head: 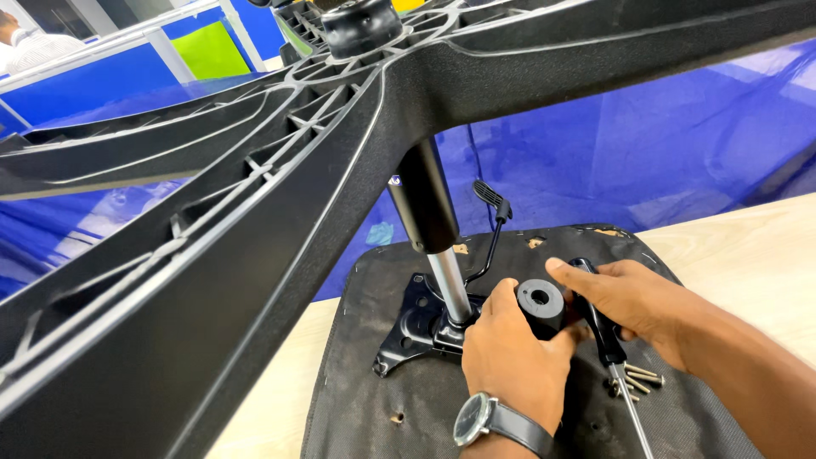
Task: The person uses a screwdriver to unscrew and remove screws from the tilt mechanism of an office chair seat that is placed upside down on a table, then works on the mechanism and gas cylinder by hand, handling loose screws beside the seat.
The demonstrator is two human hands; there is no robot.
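My left hand (510, 348) grips a black knob (541, 304), my right hand (633, 306) clutches a screwdriver (608, 340), loose screws (637, 378) beside it, while the chair base (255, 212) blocks much of the seat (374, 374).

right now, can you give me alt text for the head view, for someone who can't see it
Two hands, left and right, hold a black round knob over the metal mechanism plate on an upturned office chair seat; the right also holds a screwdriver. Loose screws lie nearby. The chair's star base looms overhead.
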